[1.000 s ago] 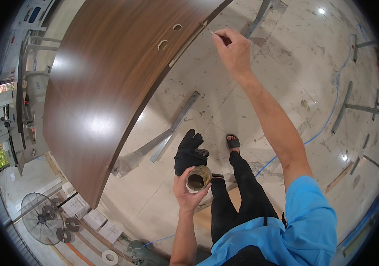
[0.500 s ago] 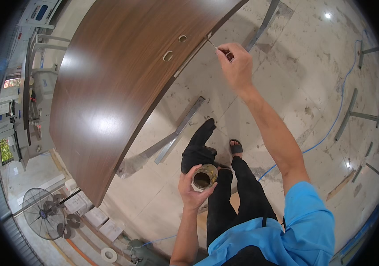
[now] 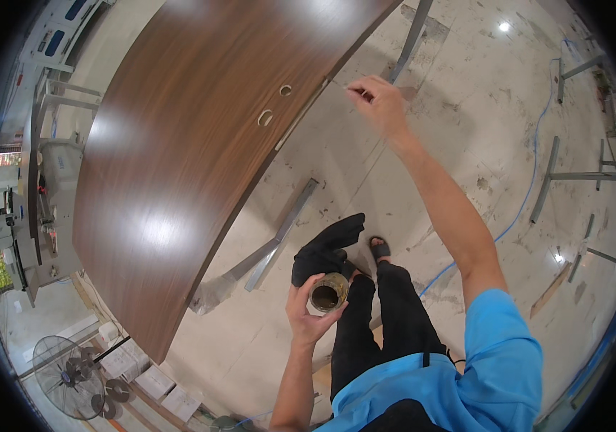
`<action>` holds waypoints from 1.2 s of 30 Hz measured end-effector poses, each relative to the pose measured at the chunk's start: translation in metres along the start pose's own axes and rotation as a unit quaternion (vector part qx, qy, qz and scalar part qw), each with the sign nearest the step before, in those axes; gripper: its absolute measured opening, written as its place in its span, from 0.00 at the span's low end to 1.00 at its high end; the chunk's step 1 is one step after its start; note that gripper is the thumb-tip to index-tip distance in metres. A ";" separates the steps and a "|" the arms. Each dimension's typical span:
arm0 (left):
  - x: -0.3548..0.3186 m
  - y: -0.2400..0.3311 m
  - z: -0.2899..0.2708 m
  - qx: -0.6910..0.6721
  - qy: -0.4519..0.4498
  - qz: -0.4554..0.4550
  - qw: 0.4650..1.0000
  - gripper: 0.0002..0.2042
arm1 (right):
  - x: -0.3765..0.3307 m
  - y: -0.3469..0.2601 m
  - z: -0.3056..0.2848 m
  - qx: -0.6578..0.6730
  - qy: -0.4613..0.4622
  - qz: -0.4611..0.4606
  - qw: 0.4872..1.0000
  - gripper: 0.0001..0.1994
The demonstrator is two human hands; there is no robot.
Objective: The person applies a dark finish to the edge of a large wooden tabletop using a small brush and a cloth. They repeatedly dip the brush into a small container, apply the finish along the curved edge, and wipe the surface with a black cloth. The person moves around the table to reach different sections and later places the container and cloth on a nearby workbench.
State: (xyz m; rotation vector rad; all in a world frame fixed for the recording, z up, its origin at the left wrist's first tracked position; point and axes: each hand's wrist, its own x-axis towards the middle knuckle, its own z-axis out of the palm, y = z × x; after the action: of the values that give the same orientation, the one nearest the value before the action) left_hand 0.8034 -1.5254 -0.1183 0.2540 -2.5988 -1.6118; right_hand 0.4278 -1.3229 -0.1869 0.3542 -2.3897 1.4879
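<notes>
My left hand [image 3: 304, 315] is wrapped round an open glass jar [image 3: 345, 286] with dark contents, held upright in front of my legs. A black cloth [image 3: 322, 248] shows just beyond the jar; whether my fingers also hold it, I cannot tell. My right hand [image 3: 380, 109] reaches out, pinching a thin stick [image 3: 336, 84], slightly blurred. The stick's far end is at the edge of a large brown wood-grain tabletop [image 3: 171, 158], beside a pale strip [image 3: 299, 119] along that edge. Contact between them is not clear.
Two holes, one round [image 3: 286, 91] and one oval [image 3: 265, 118], pierce the tabletop. Metal legs [image 3: 290, 216] stick out beneath it. A blue hose [image 3: 520, 227] and metal frames [image 3: 553, 176] lie on the floor to the right. A fan [image 3: 70, 376] stands at lower left.
The view has shifted, so the tabletop sits slightly lower. My right hand and the stick have moved a little toward me along the tabletop's edge. My left hand still holds the jar.
</notes>
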 end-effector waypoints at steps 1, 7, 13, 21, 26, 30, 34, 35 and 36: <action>0.002 0.001 0.001 -0.006 -0.008 -0.010 1.000 0.35 | 0.002 0.003 -0.001 -0.007 0.047 -0.005 0.999 0.06; 0.019 0.008 0.023 0.036 0.000 -0.008 0.999 0.35 | 0.038 0.014 -0.019 -0.007 0.111 0.083 0.990 0.05; 0.044 0.025 0.071 0.004 0.017 -0.054 0.998 0.34 | 0.014 0.001 -0.015 0.045 -0.045 0.008 0.998 0.05; 0.072 0.051 0.100 -0.002 0.018 -0.043 0.999 0.37 | 0.050 0.028 -0.041 0.066 0.097 0.111 0.987 0.05; 0.082 0.059 0.108 0.003 0.018 -0.043 0.999 0.37 | 0.054 0.033 -0.041 0.063 0.004 0.016 0.998 0.04; 0.088 0.062 0.115 0.005 0.020 -0.047 0.999 0.36 | 0.056 0.038 -0.041 0.072 0.122 0.052 0.989 0.04; 0.092 0.063 0.119 0.007 0.019 -0.046 0.999 0.36 | 0.066 0.045 -0.050 0.061 0.009 0.029 0.998 0.04; 0.093 0.063 0.120 0.008 0.016 -0.046 0.999 0.36 | 0.068 0.045 -0.051 0.043 0.018 0.021 0.999 0.04; 0.094 0.063 0.121 0.009 0.012 -0.046 0.999 0.36 | 0.073 0.047 -0.054 0.029 -0.011 0.031 0.999 0.04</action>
State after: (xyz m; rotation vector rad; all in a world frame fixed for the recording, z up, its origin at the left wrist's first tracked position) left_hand 0.6868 -1.4083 -0.1178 0.3971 -2.6204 -1.6023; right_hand 0.3502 -1.2569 -0.1757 0.3135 -2.4004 1.5904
